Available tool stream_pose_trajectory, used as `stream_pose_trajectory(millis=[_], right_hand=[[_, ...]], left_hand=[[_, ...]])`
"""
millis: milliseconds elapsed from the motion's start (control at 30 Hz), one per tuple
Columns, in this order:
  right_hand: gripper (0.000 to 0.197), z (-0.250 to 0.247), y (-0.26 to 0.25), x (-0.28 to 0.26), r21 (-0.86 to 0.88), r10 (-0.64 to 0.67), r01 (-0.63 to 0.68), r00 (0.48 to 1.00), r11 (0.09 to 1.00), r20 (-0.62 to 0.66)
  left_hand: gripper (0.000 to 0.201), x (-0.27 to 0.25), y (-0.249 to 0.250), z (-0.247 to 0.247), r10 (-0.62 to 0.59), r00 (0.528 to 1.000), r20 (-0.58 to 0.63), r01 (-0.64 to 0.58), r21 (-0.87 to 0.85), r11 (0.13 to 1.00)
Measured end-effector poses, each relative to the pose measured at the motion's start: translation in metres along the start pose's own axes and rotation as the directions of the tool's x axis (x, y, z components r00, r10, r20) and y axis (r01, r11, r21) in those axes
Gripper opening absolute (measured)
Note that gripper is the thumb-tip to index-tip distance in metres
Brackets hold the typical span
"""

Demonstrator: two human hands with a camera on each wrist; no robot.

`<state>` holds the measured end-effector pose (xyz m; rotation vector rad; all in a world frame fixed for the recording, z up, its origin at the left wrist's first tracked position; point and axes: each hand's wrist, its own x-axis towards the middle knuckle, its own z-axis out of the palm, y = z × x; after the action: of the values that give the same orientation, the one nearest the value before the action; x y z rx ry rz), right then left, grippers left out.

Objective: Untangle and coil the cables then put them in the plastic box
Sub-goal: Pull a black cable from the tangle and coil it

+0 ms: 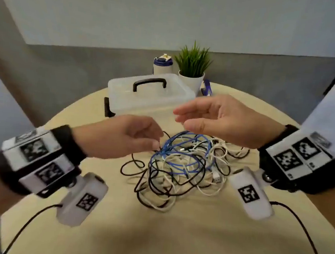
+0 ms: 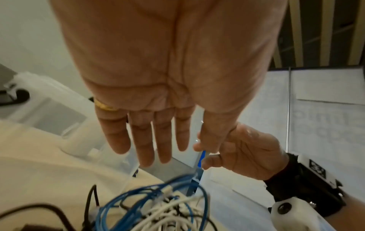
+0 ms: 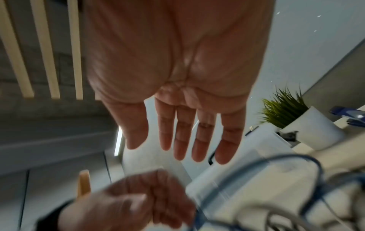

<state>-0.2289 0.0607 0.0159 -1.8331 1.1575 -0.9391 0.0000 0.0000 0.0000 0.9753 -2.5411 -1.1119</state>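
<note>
Nothing is coiled yet: the cables (image 1: 181, 166) lie tangled on the table (image 1: 174, 237) before the lidded plastic box (image 1: 145, 97), left hand (image 1: 119, 137) and right hand (image 1: 223, 119) hovering above, fingers relaxed, gripping nothing

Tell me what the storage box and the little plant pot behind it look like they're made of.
The box looks like frosted translucent plastic, since the table shows dimly through its walls; its handle is opaque black. The pot is plain white and matte, ceramic or plastic, hard to tell.
</note>
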Motion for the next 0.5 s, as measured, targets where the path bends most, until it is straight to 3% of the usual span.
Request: stream_pose_trajectory(millis=[167, 233, 300, 500], right_hand=[[0.023, 0.029, 0.026, -0.011, -0.288, 0.054, -0.047, 0.998, 0.957, 0.014], [0.025, 0.035, 0.033, -0.014, -0.416, 0.081, -0.09, 0.996, 0.905, -0.039], [0.027, 0.041, 0.037, -0.017, -0.532, 0.103, -0.134, 0.991, 0.836, -0.088], [0.021, 0.055, 0.04, -0.014, -0.775, 0.024, -0.153, 0.984, 0.613, -0.175]], left_hand=[[0.042, 0.021, -0.002, 0.036, -0.136, 0.99, -0.049, 0.144, 0.428, 0.892], [0.033, 0.025, -0.004, 0.046, -0.158, 0.985, -0.069, 0.17, 0.536, 0.827], [0.02, 0.026, -0.004, 0.054, -0.128, 0.985, -0.117, 0.173, 0.597, 0.784], [0.018, 0.025, -0.002, 0.067, -0.029, 0.952, -0.305, 0.216, 0.599, 0.771]])
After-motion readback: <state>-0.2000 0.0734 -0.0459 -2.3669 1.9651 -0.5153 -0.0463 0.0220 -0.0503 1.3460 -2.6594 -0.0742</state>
